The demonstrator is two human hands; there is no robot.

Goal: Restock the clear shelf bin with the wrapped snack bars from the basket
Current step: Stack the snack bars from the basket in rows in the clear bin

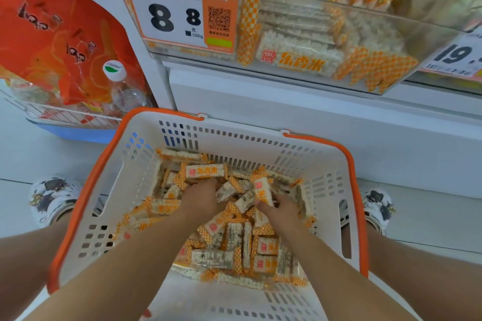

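Both hands down in basket [146,164], between feet, directly below clear shelf bin [326,41]. Left hand [202,197], right hand [280,207]: fingers curled round snack bars [245,199], gathering a bunch from pile. Bin above partly stocked; short lift likely intended.

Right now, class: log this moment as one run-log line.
stage: gathering | left hand: grips snack bars | right hand: grips bars | basket: stocked | clear shelf bin: part full

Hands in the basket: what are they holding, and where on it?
Both hands, left and right, clutch wrapped snack bars gathered between them from the pile, fingers curled round the bars' sides; exact grip points are hidden.
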